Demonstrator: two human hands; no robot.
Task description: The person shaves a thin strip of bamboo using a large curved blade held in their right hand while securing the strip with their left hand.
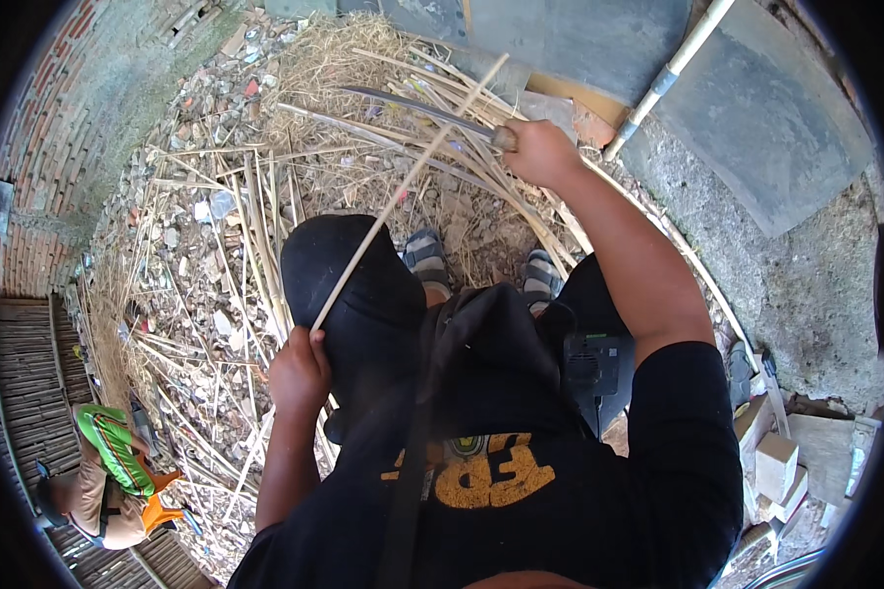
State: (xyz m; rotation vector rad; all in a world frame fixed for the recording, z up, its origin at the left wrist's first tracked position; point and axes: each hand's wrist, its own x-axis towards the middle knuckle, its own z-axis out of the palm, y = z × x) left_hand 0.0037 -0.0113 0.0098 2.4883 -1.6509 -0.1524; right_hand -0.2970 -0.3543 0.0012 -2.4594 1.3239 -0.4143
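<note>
**Bamboo strip held against blade**

The left hand (300, 373) has its fingers clenched around the lower end of a thin bamboo strip (403, 187), which slants up across the knee. The right hand (540, 152) grips a long curved knife (417, 106), whose blade crosses the strip above scattered bamboo offcuts (226, 236).

packaging: small box-like blocks (778, 463), possibly cartons | lower right | pale tan

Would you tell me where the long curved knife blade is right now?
In the head view, the long curved knife blade sits upper centre, gripped by the right hand, crossing the thin bamboo strip held by the left hand.
</note>
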